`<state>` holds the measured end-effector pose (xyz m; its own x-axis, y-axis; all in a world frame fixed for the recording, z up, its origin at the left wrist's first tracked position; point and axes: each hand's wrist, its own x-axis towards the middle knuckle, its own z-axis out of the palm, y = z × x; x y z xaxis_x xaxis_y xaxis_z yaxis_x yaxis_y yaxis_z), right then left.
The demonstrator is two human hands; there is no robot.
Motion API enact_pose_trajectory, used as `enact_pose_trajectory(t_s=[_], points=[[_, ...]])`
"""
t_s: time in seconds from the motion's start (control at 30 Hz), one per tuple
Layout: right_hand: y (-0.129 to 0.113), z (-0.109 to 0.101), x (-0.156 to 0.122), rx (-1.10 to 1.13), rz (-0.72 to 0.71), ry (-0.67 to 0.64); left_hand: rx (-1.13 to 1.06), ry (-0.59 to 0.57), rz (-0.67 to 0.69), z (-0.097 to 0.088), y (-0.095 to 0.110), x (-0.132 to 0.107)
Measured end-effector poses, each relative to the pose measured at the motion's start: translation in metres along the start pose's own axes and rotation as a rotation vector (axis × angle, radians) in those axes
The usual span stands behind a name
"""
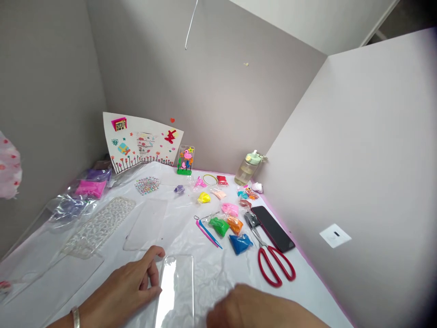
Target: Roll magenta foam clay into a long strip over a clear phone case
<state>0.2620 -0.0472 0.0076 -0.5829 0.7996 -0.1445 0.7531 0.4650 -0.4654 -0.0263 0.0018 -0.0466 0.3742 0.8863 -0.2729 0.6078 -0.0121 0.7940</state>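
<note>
A clear plastic phone case (175, 287) lies flat near the table's front edge. My left hand (128, 284) rests at its left side, thumb and fingers on its edge. My right hand (247, 310) is low at the bottom of the view, just right of the case, fingers curled under; I cannot see anything in it. Small bags of coloured clay lie beyond: green (219, 225), orange (235, 224), blue (241, 243), pink (230, 209), yellow (204, 197).
Red-handled scissors (273, 262) and a dark phone (272, 228) lie at the right. Pink and blue modelling tools (207, 232), other clear cases (99, 225), a gem sticker sheet (147, 185), a decorated card (141, 143), a decorated case (185, 160) and a bottle (246, 168) stand further back. Walls enclose three sides.
</note>
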Motion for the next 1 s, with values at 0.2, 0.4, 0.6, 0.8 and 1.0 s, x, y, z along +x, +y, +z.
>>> enact_pose_trajectory(t_s=[0.2,0.4,0.6,0.8,1.0], points=[[-0.002,0.027,0.076,-0.381,-0.129,0.118,-0.082,-0.030,0.028,0.005,-0.015,0.006],[0.012,0.055,0.081,-0.255,-0.072,0.266,-0.304,0.037,0.063,0.005,-0.017,0.010],[0.009,0.047,0.076,0.199,-0.085,0.534,-0.528,0.105,0.071,0.001,-0.017,0.011],[0.012,0.048,0.077,0.423,-0.012,0.561,-0.677,0.140,0.060,-0.001,-0.013,0.014],[0.017,0.052,0.083,0.536,0.093,0.533,-0.725,0.164,0.070,0.002,-0.009,0.014]])
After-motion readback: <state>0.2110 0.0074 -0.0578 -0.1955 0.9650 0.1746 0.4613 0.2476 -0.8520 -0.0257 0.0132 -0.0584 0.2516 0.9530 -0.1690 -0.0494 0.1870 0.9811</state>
